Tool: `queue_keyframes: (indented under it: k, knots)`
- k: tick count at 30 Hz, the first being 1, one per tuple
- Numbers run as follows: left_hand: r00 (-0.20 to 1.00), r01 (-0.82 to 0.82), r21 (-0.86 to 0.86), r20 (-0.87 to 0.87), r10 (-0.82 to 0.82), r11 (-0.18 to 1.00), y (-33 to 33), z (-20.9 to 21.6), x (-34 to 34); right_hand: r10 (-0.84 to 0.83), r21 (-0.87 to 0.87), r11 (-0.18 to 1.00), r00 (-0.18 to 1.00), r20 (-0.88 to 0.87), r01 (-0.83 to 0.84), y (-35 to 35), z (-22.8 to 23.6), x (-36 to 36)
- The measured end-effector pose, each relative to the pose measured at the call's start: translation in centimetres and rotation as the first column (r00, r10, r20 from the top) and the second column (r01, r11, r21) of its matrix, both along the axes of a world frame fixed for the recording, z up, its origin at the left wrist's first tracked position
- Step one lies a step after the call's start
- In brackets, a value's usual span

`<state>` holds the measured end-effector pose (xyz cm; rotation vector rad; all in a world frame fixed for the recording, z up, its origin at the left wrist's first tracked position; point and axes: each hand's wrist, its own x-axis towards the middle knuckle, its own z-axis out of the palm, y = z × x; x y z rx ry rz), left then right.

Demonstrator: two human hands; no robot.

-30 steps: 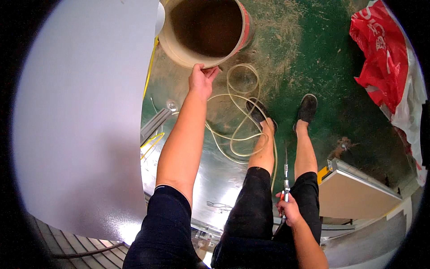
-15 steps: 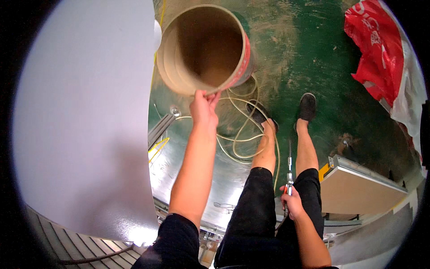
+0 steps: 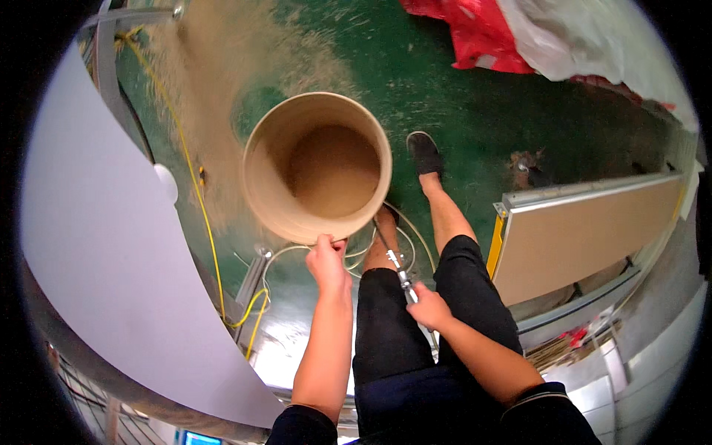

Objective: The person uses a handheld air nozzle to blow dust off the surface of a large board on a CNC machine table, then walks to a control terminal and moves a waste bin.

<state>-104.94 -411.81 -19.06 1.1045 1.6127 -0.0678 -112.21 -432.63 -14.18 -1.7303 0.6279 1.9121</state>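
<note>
the left hand (image 3: 328,261) is stretched forward on a nearly straight bare forearm, fingers curled and pinched closed at the tips, thumb toward the right. the right hand (image 3: 429,305) sits closer to the body, arm bent at the elbow, fist wrapped shut with the knuckles up. both arms wear short dark sleeves. two bare lower legs stand below the hands, the right one stepped forward.

Green floor (image 3: 445,96) dusted with sawdust, pale board (image 3: 96,267) left, red sheet (image 3: 475,30) beyond
</note>
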Motion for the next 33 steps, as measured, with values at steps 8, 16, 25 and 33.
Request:
queue_keyframes:
  k: [8,16,25,33]
  knots:
    - [0.750,0.658,0.045,0.050,-0.660,0.751,-12.2,-1.6,2.7,-0.241,0.065,0.968,0.969,-0.048,0.244,-0.8,0.6,-5.1]
    - [0.426,0.902,0.099,-0.045,-0.904,0.420,-29.9,-5.6,9.3,-0.436,0.142,0.887,0.898,-0.060,0.440,-6.0,-0.1,-7.2]
    - [0.341,0.933,0.080,0.118,-0.933,0.352,-49.3,-8.6,12.1,-0.878,0.364,0.419,0.473,-0.070,0.832,-6.3,-3.4,-11.9]
    - [0.291,0.956,-0.061,0.082,-0.953,0.287,-53.7,-15.4,8.6,-0.827,0.254,0.514,0.552,-0.108,0.819,-9.8,-2.1,-9.3]
